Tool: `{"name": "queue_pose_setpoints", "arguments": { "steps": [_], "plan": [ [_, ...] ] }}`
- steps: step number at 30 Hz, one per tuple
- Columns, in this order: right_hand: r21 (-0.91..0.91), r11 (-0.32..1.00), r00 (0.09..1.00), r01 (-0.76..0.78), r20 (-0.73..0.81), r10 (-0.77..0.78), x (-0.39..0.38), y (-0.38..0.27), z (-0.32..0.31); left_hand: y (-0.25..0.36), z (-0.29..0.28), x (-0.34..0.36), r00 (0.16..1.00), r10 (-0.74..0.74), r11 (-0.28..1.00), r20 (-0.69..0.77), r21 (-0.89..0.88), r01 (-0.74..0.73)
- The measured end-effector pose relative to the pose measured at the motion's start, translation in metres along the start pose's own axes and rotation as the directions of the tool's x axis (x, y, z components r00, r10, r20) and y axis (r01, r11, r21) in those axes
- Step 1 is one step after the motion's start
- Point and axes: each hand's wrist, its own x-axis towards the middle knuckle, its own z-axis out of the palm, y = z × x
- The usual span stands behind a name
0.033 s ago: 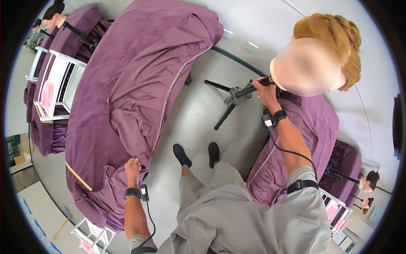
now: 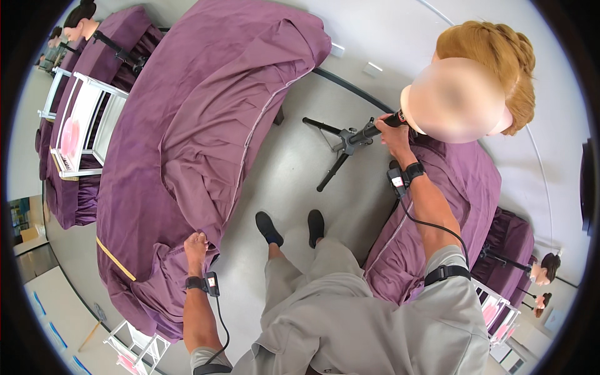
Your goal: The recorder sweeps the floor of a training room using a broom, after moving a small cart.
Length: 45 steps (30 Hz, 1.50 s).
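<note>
My right hand (image 2: 395, 137) is wrapped round the upper pole of a black tripod (image 2: 347, 144), just under a mannequin head (image 2: 487, 41) with reddish-blond braided, pinned-up hair. The tripod leans, with its spread legs toward the middle of the floor and the head toward the upper right. My left hand (image 2: 196, 249) is closed in a fist at the edge of a bed draped in a purple sheet (image 2: 212, 119). Folds of the sheet bunch beside that fist; whether it grips any cloth, I cannot tell.
Another purple-covered bed (image 2: 459, 175) stands at my right. White trolleys (image 2: 90, 125) and more purple beds line the left side, with a dark-haired mannequin head (image 2: 80, 24) on a stand. More mannequin heads (image 2: 544, 269) stand at the far right. A pale wall (image 2: 387, 37) runs behind the tripod.
The mannequin head has shifted very slightly to the right. My hands show no clear movement.
</note>
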Motion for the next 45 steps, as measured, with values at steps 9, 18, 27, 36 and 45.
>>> {"name": "queue_pose_setpoints", "arguments": {
  "steps": [9, 18, 27, 36, 45],
  "plan": [
    [0.023, 1.000, 0.999, -0.020, 0.028, 0.019, -0.002, -0.004, 0.014, -0.025, -0.018, 0.013, 0.946, 0.318, 0.841, 0.057, 0.445, -0.309],
    [-0.021, 1.000, 0.999, 0.016, -0.037, -0.017, -0.001, 0.008, 0.003, 0.032, 0.002, -0.018, 0.903, 0.424, 0.769, -0.073, 0.555, -0.316],
    [-0.260, 0.958, 0.891, -0.117, 0.399, 0.217, -0.126, 0.079, 0.069, 0.084, 0.071, -0.088, 0.622, 0.696, 0.500, 0.359, 0.379, -0.779],
    [-0.347, 0.908, 0.582, -0.234, 0.698, 0.417, -0.231, 0.047, 0.160, 0.031, 0.114, -0.118, 0.637, 0.507, 0.740, 0.580, 0.085, -0.667],
    [-0.387, 0.895, 0.600, -0.222, 0.669, 0.438, -0.239, 0.043, 0.192, 0.018, -0.144, -0.036, 0.808, 0.557, 0.568, -0.193, 0.798, -0.202]
  ]
}}
